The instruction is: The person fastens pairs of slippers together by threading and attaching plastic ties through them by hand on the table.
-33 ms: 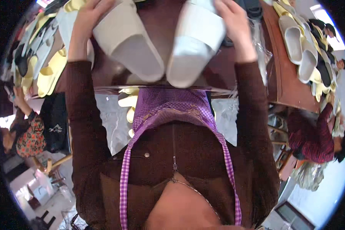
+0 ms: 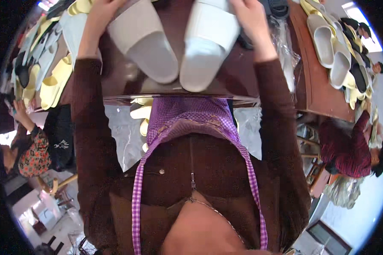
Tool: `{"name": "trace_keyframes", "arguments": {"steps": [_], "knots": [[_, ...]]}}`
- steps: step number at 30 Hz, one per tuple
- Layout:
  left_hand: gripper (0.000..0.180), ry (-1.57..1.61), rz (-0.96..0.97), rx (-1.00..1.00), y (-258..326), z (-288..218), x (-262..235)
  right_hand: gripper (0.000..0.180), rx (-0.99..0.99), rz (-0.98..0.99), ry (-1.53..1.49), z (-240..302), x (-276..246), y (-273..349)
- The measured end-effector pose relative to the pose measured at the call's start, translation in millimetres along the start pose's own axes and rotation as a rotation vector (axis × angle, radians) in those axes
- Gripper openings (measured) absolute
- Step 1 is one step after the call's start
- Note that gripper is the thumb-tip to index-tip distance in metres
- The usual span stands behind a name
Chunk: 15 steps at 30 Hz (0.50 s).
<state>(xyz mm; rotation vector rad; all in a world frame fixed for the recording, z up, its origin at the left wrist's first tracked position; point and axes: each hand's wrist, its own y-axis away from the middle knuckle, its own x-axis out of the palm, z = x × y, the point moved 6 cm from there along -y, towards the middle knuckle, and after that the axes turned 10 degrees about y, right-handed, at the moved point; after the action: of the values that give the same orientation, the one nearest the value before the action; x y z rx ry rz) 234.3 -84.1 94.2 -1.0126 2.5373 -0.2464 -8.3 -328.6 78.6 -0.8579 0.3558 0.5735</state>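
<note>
Two pale grey slippers lie over the dark brown table (image 2: 127, 83), heels toward me and angled inward. My left hand (image 2: 104, 10) is closed on the outer side of the left slipper (image 2: 139, 32), near its toe end. On the far side of the right slipper (image 2: 210, 44), my right hand (image 2: 247, 12) grips the outer edge of the strap, with the fingertips partly out of view at the top. The toe ends are cut off by the upper edge. Whether the slippers rest on the table or hang just above it, I cannot tell.
Yellow, grey and black slippers (image 2: 56, 83) heap up at the left. More slippers (image 2: 321, 40) line a brown table (image 2: 325, 91) at the right. Clear plastic wrapping (image 2: 287, 55) and dark slippers (image 2: 278, 7) lie beyond my right wrist. People sit working on both sides.
My right hand and its slipper have shifted a little to the left. The left slipper's heel has slid slightly farther from me. Both hands keep their hold.
</note>
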Motion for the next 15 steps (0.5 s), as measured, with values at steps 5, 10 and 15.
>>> {"name": "trace_keyframes", "arguments": {"steps": [5, 10, 15], "knots": [[0.028, -0.257, -0.213, 0.352, 3.6, -39.5, 49.3, 0.022, -0.004, -0.091, 0.17, 7.5, -23.7, 25.9], [0.028, -0.294, -0.251, 0.393, 56.8, 16.3, 68.7, 0.017, 0.25, -0.051, 0.432, -71.5, -87.4, 103.6], [0.027, -0.235, -0.268, 0.339, 109.5, 32.6, 98.5, 0.018, 0.353, -0.011, 0.55, -96.2, -106.7, 152.4]]}}
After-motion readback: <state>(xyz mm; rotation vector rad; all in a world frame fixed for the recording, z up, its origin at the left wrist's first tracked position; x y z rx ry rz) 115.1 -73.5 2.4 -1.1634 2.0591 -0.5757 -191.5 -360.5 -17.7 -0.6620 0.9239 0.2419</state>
